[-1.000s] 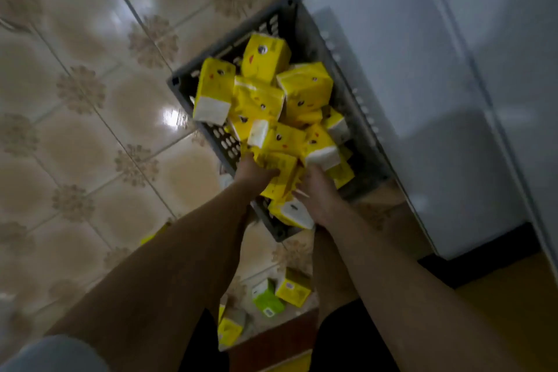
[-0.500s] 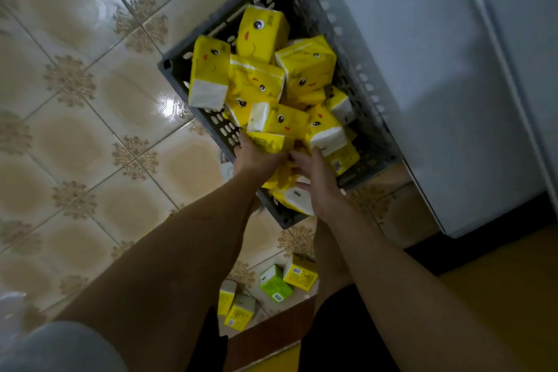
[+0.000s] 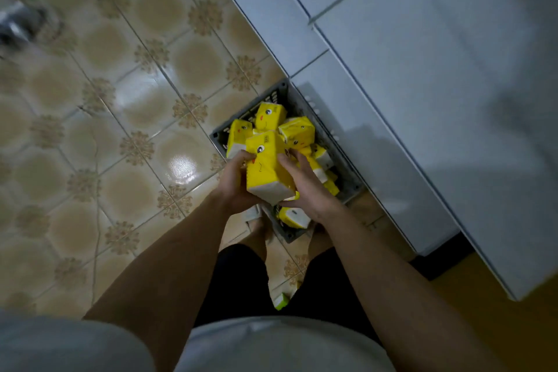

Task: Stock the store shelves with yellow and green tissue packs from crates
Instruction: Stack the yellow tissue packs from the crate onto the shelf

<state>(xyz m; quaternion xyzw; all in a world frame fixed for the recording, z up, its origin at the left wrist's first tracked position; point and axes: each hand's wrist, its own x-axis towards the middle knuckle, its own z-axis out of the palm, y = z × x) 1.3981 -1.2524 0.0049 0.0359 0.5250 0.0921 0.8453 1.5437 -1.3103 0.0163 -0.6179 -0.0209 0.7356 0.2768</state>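
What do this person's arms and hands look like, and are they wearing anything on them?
Both forearms are bare from elbow to wrist. The left hand and right hand wear no gloves, and no watch, ring or wristband shows. The only clothing in view is a pale grey top at the bottom edge and dark shorts.
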